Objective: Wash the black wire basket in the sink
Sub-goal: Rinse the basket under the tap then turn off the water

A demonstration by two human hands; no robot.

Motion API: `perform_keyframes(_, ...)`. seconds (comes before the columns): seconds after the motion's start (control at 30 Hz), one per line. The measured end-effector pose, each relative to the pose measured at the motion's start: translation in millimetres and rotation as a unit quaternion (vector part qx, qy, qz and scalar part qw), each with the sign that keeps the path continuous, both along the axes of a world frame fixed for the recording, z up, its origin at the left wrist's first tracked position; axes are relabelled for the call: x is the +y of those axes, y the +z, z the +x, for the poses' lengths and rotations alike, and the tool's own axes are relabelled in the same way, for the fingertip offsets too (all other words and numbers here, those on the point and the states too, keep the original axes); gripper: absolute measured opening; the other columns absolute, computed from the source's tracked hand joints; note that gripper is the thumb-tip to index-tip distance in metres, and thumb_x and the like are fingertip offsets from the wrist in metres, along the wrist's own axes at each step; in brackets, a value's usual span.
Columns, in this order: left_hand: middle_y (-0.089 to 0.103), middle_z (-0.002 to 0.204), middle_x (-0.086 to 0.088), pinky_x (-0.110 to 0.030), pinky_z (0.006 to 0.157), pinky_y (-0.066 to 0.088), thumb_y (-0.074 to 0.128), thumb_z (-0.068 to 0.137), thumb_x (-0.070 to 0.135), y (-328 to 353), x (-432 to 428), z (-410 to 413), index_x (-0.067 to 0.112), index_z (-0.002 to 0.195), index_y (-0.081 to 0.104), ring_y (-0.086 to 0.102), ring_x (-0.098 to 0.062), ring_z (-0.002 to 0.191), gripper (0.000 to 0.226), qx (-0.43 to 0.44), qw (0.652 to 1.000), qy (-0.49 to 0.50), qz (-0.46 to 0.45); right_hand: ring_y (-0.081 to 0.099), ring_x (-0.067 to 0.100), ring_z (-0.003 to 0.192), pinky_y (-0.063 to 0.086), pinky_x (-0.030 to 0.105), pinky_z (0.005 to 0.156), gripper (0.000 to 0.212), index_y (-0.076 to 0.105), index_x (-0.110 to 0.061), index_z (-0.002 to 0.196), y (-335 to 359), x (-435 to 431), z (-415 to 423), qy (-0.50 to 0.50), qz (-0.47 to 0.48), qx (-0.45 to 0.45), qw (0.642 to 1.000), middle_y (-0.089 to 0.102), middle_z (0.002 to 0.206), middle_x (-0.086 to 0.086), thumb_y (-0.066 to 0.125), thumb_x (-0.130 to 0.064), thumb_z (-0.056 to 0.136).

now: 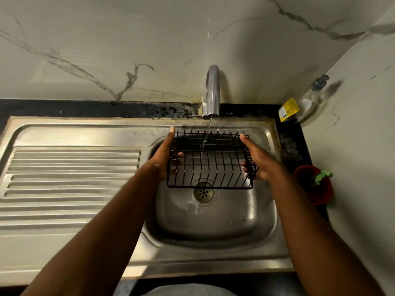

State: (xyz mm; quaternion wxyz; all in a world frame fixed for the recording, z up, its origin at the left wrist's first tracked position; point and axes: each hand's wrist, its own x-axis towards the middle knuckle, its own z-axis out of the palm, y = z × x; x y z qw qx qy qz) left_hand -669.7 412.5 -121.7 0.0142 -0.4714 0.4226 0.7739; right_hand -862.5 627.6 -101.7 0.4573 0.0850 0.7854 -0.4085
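I am holding the one black wire basket (210, 165) up over the sink bowl (213, 223), under the single tap (212, 90), clear of the bottom of the bowl. One thin stream of water (209, 127) is running from the spout onto the far rim of the basket and through its wires.

I am using both hands, one at each short end. My left hand (164, 161) is gripping the left end, its thumb (172, 131) lying straight along the outside up to the far corner, and its fingers (178, 155) are curling in behind the wires. My right hand (259, 162) is gripping the right end the same way, thumb (244, 138) stretched to the far right corner and fingers (245, 165) hooking round the end wires.

Just below the basket's near edge, the one round drain (203, 193) is showing in the bowl. To the left, the ribbed draining board (70, 176) is lying flat as part of the same steel unit.

On the dark counter to the right, one red strawberry-shaped holder (316, 189) is sitting beside the bowl. In the far right corner, one clear pump bottle (310, 101) with a yellow label is standing against the marble wall (128, 50).
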Motion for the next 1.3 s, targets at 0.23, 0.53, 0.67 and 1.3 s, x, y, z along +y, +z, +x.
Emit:
perform_keyframes(0.23, 0.067, 0.132, -0.01, -0.049, 0.106, 0.049, 0.054, 0.091, 0.074, 16.5, 24.4, -23.1, 0.023, 0.135, 0.062, 0.064, -0.029, 0.118, 0.068, 0.044, 0.992, -0.065, -0.099, 0.064, 0.027, 0.066, 0.054, 0.042, 0.074, 0.091, 0.049, -0.02, 0.141, 15.2, 19.1, -32.6, 0.013, 0.072, 0.005, 0.997, 0.065, 0.08, 0.014, 0.05, -0.088, 0.08)
perform_keyframes(0.53, 0.072, 0.116, -0.009, -0.037, 0.084, 0.051, 0.036, 0.103, 0.068, 28.9, 23.4, -49.0, 0.024, 0.112, 0.066, 0.068, -0.028, 0.106, 0.054, 0.029, 0.988, -0.103, -0.109, 0.071, 0.046, 0.093, 0.057, 0.056, 0.084, 0.093, 0.042, -0.017, 0.147, 19.7, 29.0, -43.6, 0.034, 0.108, -0.003, 0.994, 0.065, 0.12, 0.028, 0.044, -0.085, 0.085)
perform_keyframes(0.67, 0.074, 0.115, -0.01, -0.036, 0.078, 0.052, 0.037, 0.099, 0.075, 31.5, 13.0, -49.0, 0.022, 0.121, 0.068, 0.069, -0.026, 0.103, 0.066, 0.019, 0.989, -0.11, -0.099, 0.075, 0.045, 0.07, 0.058, 0.049, 0.075, 0.084, 0.044, -0.009, 0.144, 25.0, 26.1, -46.8, 0.084, 0.132, -0.025, 0.987, 0.073, 0.089, 0.033, 0.038, -0.077, 0.095)
perform_keyframes(1.3, 0.074, 0.092, -0.005, -0.029, 0.06, 0.047, 0.05, 0.094, 0.074, 31.7, -9.7, -45.9, 0.016, 0.113, 0.07, 0.067, -0.02, 0.081, 0.064, -0.016, 0.997, -0.075, -0.024, 0.076, 0.044, 0.085, 0.059, 0.042, 0.073, 0.087, 0.057, -0.014, 0.129, 26.3, 6.4, -66.6, 0.125, 0.104, -0.051, 0.985, 0.073, 0.101, 0.031, 0.046, -0.086, 0.083)
